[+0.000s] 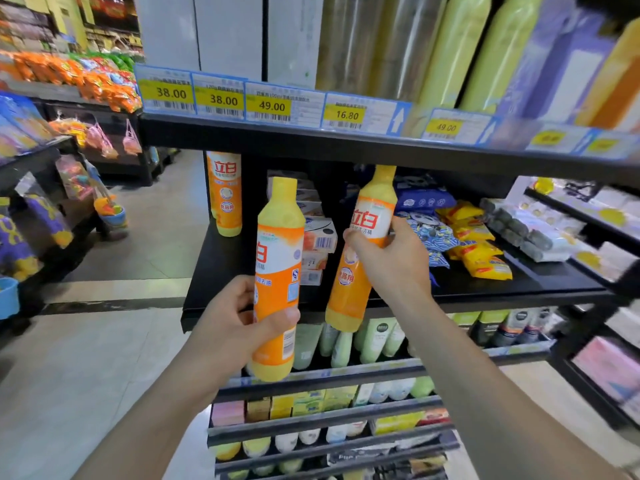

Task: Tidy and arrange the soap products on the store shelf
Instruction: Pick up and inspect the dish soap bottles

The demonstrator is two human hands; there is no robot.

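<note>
Both hands [239, 317] round orange bottles [277, 271]

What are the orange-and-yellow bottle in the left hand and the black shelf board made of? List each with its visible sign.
Orange-and-yellow bottle gripped by the left hand: probably plastic under a glossy printed sleeve; soft highlights, moulded one-piece shoulder and neck.

Black shelf board: likely painted metal, matte to satin; thin flat deck with a folded front edge. Coated wood cannot be ruled out.

Third orange bottle [225, 194] at 11 o'clock: top hidden behind shelf edge [311, 140]. Price tags [568, 138] toward 2 o'clock blurred, unreadable. Both forearms cut off by bottom edge.
</note>
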